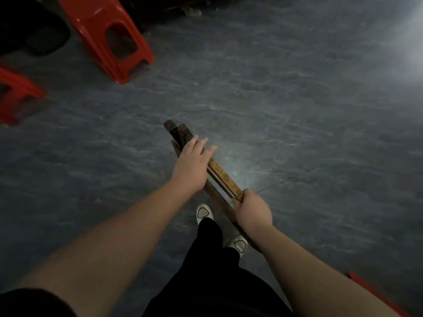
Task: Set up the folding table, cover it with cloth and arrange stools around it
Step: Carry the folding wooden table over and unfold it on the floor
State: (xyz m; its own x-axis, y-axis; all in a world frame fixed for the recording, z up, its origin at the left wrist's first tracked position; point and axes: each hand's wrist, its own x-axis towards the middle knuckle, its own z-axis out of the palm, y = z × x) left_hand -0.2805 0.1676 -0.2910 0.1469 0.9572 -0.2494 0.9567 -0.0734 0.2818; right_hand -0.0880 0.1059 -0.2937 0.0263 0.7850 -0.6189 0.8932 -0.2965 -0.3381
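A folded wooden table frame (225,177) stands on edge in front of me, its dark leg ends pointing away at the top. My left hand (193,164) lies on its upper part with the fingers stretched out straight over the slats. My right hand (253,211) grips the nearer end of a slat, fingers curled round it. A stack of red plastic stools (105,35) stands at the upper left, and another red stool (16,94) sits at the left edge. No cloth shows in this view.
The floor (297,110) is dark grey and dimly lit, brighter at the upper right. My white shoes (204,212) stand just below the frame. A red edge (375,294) shows at the lower right corner. Dark objects lie along the top left.
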